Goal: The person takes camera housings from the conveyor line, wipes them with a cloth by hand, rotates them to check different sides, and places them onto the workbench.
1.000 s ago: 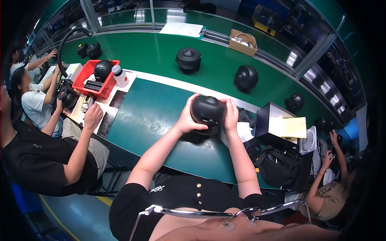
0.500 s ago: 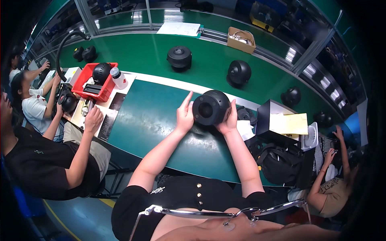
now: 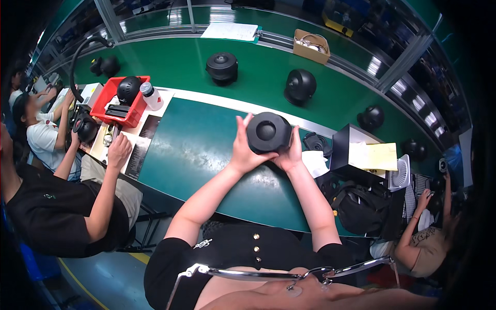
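Note:
Between my two hands, above the green work mat (image 3: 196, 150), is a black round device (image 3: 268, 133) with a flat faceted face and a round recess, facing up toward me. My left hand (image 3: 246, 151) wraps the device's left side and lower edge, with its thumb along the bottom. On the other side, my right hand (image 3: 290, 153) grips the right and lower edge. The device's underside and some of my fingertips are hidden behind it.
Beyond the mat, a green conveyor belt (image 3: 170, 62) carries several similar black devices (image 3: 222, 68). A red bin (image 3: 135, 113) and a white bottle (image 3: 151, 96) stand left, near a co-worker's hand (image 3: 119, 151). To the right are a black box (image 3: 347, 147) and a black bag (image 3: 356, 209).
The device in my hands has turned, so a flat recessed face now shows instead of the lens-like side. My left thumb has come underneath. Devices on the belt have shifted left.

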The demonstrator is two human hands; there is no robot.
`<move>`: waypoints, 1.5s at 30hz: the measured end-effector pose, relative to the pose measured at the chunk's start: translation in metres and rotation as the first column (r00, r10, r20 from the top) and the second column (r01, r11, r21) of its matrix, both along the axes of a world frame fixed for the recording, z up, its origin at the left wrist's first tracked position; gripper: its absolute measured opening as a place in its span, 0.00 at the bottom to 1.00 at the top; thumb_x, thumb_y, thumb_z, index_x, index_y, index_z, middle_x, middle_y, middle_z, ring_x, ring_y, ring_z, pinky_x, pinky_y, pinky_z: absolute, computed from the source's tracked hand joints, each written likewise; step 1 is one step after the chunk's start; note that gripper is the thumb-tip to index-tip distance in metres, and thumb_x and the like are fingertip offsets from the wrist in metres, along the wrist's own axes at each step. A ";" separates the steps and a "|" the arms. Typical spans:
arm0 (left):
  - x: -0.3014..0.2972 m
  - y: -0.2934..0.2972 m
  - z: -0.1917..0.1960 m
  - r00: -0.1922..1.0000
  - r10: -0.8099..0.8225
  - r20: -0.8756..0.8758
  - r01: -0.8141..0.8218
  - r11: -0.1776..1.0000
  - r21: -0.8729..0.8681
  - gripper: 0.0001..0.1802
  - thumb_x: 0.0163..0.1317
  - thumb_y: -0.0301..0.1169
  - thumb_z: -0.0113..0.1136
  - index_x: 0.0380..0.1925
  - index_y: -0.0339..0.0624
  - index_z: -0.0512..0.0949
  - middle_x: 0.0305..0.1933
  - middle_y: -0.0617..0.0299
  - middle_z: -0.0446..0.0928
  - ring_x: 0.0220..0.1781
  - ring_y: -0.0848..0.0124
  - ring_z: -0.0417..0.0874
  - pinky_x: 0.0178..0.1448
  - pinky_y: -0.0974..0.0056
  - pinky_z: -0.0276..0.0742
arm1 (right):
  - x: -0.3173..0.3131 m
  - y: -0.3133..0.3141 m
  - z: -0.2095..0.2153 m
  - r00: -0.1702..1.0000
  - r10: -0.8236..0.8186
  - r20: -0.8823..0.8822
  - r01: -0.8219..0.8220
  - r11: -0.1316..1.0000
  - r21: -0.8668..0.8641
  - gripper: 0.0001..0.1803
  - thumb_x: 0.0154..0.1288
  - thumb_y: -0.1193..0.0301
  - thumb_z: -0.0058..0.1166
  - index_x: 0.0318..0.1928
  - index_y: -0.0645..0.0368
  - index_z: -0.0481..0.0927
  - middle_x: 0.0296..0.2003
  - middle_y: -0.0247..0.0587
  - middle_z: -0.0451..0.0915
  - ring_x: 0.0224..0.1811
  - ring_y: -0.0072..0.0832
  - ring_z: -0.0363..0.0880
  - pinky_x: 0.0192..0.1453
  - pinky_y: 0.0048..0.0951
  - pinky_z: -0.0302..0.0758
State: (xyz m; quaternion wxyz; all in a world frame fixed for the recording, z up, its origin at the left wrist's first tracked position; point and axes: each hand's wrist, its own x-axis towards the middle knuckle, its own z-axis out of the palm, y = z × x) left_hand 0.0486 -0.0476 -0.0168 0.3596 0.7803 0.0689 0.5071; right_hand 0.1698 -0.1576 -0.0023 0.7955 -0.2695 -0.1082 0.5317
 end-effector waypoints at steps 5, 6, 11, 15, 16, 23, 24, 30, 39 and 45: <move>0.002 0.009 0.003 0.964 -0.240 0.114 0.257 0.740 -0.622 0.47 0.37 0.35 0.84 0.58 0.33 0.70 0.58 0.55 0.76 0.60 0.65 0.78 0.66 0.59 0.73 | 0.010 -0.014 -0.012 0.946 0.169 0.277 -0.043 0.911 -0.409 0.38 0.74 0.39 0.35 0.69 0.54 0.67 0.58 0.47 0.77 0.58 0.44 0.78 0.58 0.51 0.78; 0.006 0.014 -0.002 0.956 -0.279 0.087 0.268 0.717 -0.644 0.48 0.36 0.37 0.85 0.59 0.33 0.70 0.59 0.54 0.76 0.60 0.63 0.78 0.66 0.58 0.73 | 0.031 -0.027 -0.022 0.880 0.236 0.412 0.006 0.862 -0.507 0.34 0.75 0.43 0.42 0.65 0.58 0.72 0.53 0.48 0.81 0.54 0.42 0.82 0.55 0.45 0.81; -0.003 0.032 0.005 0.981 -0.194 -0.015 0.175 0.915 -0.364 0.51 0.30 0.41 0.85 0.59 0.36 0.71 0.62 0.51 0.72 0.63 0.57 0.76 0.68 0.55 0.71 | 0.036 -0.085 0.043 -0.194 0.446 0.874 0.623 0.744 -0.241 0.28 0.47 0.67 0.72 0.53 0.53 0.84 0.52 0.42 0.84 0.64 0.42 0.75 0.68 0.49 0.65; 0.001 0.027 0.006 0.993 -0.032 -0.111 0.035 0.999 0.028 0.53 0.27 0.40 0.84 0.60 0.39 0.70 0.66 0.48 0.67 0.68 0.51 0.70 0.70 0.51 0.68 | 0.032 -0.110 0.021 -0.519 0.573 0.634 0.585 0.779 -0.225 0.18 0.45 0.73 0.70 0.41 0.53 0.87 0.47 0.36 0.86 0.65 0.36 0.74 0.77 0.59 0.50; 0.002 0.027 0.003 0.993 -0.037 -0.115 0.041 0.999 0.030 0.53 0.27 0.40 0.84 0.60 0.39 0.70 0.66 0.48 0.67 0.68 0.51 0.70 0.70 0.51 0.68 | 0.037 -0.110 0.010 -0.513 0.575 0.637 0.589 0.776 -0.226 0.18 0.45 0.73 0.70 0.41 0.53 0.87 0.47 0.36 0.86 0.65 0.36 0.74 0.77 0.59 0.50; 0.008 0.020 0.000 0.989 -0.032 -0.143 0.055 0.985 0.161 0.44 0.27 0.39 0.81 0.52 0.44 0.78 0.67 0.47 0.65 0.69 0.41 0.65 0.70 0.43 0.67 | 0.021 -0.048 0.046 -0.083 -0.181 0.980 0.770 0.612 0.178 0.15 0.58 0.85 0.58 0.46 0.63 0.86 0.38 0.46 0.86 0.39 0.33 0.86 0.42 0.32 0.80; 0.009 0.020 0.000 0.989 -0.037 -0.146 0.062 0.984 0.166 0.44 0.27 0.39 0.81 0.52 0.44 0.78 0.67 0.47 0.65 0.69 0.41 0.65 0.70 0.43 0.67 | 0.020 -0.032 0.038 -0.259 -0.250 0.933 0.724 0.589 0.359 0.15 0.59 0.83 0.57 0.46 0.63 0.86 0.42 0.49 0.86 0.41 0.37 0.87 0.46 0.33 0.81; 0.001 0.027 -0.004 0.984 -0.031 -0.176 0.071 0.971 0.227 0.42 0.26 0.39 0.82 0.49 0.39 0.79 0.67 0.46 0.66 0.67 0.43 0.67 0.70 0.47 0.67 | -0.008 0.005 0.031 -0.519 -0.080 0.851 0.487 0.791 0.371 0.20 0.56 0.82 0.54 0.51 0.61 0.83 0.52 0.50 0.82 0.56 0.45 0.82 0.60 0.39 0.79; 0.008 0.030 -0.009 0.964 -0.054 -0.260 0.079 0.993 0.088 0.27 0.54 0.33 0.69 0.57 0.62 0.81 0.64 0.51 0.66 0.69 0.50 0.66 0.71 0.52 0.67 | -0.052 -0.007 0.012 -0.655 -0.234 0.719 0.051 0.935 0.351 0.18 0.55 0.77 0.55 0.48 0.61 0.84 0.50 0.44 0.84 0.55 0.38 0.83 0.59 0.38 0.81; 0.006 0.040 -0.009 0.957 -0.124 -0.261 0.132 0.991 0.012 0.37 0.42 0.38 0.77 0.57 0.53 0.80 0.65 0.49 0.66 0.68 0.52 0.68 0.71 0.53 0.68 | 0.001 -0.037 0.023 -0.730 -0.285 0.621 -0.175 0.957 0.232 0.16 0.57 0.73 0.55 0.47 0.60 0.84 0.51 0.41 0.84 0.56 0.34 0.83 0.57 0.36 0.82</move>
